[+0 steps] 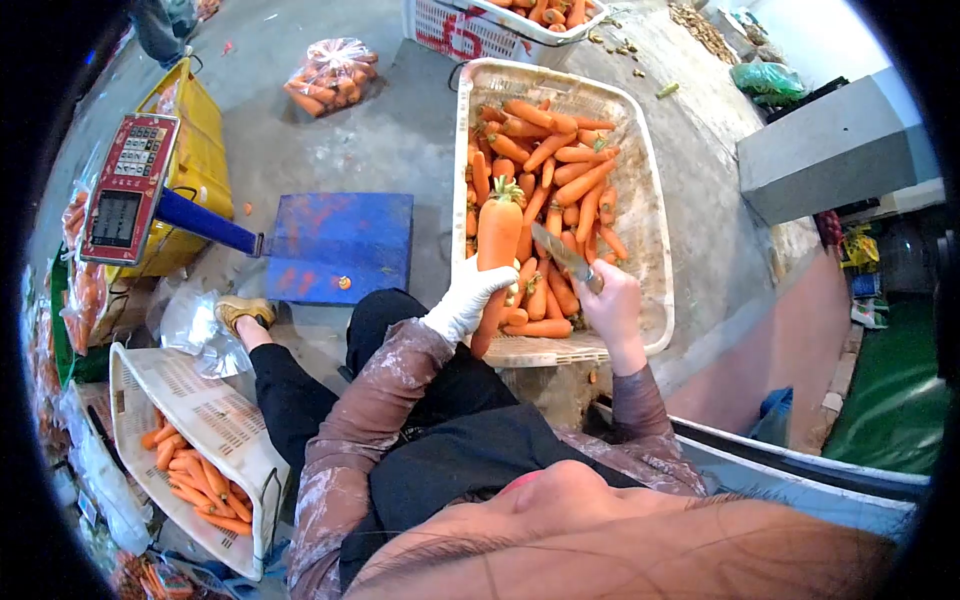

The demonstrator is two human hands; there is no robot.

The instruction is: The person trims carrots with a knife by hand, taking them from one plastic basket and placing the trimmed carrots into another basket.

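In a white glove, my left hand (468, 300) is wrapped round a large carrot (499, 235), held tilted with its green-topped end up and away from me. My bare right hand (611, 304) grips a knife (566, 254) by its handle. The blade points up and left toward the carrot, and a small gap seems to lie between them. Both hands are over the near half of a white plastic crate (645, 260), where many loose carrots (585, 183) lie heaped. The knife handle is mostly hidden by my fingers.
To the left is a blue platform scale (340, 235) with a red display (130, 190). A bag of carrots (333, 77) lies beyond it. A second white crate (215, 410) holds carrots at lower left; a yellow crate (200, 140) stands behind the display. Another carrot crate (470, 35) is ahead.
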